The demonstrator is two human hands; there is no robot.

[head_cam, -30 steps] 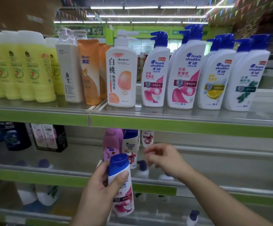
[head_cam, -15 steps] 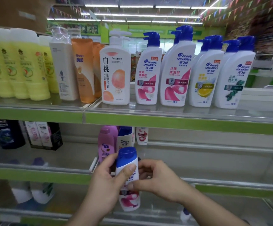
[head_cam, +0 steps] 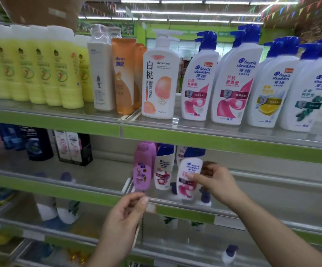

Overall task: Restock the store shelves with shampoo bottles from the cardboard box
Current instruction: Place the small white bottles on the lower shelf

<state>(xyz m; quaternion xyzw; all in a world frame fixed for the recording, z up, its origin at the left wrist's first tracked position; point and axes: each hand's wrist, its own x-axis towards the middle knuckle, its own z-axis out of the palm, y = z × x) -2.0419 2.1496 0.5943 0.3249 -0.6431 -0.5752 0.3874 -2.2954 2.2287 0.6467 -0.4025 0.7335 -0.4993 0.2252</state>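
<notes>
Right grip (head_cam: 216, 182), on a bare forearm extended from the lower right, pinched a shampoo bottle (head_cam: 190, 166): thumb on its front, fingers curled behind. Left grip (head_cam: 125, 216), lower and nearer the body, was raised with fingers loosely curled toward the thumb, holding nothing.

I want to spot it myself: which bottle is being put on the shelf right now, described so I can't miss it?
Look at the second green-edged shelf, under the row of big pump bottles. Right of a purple bottle and a white blue-capped bottle, the shampoo bottle is the rightmost. It has a pink swirl and is held by the right hand.
</notes>
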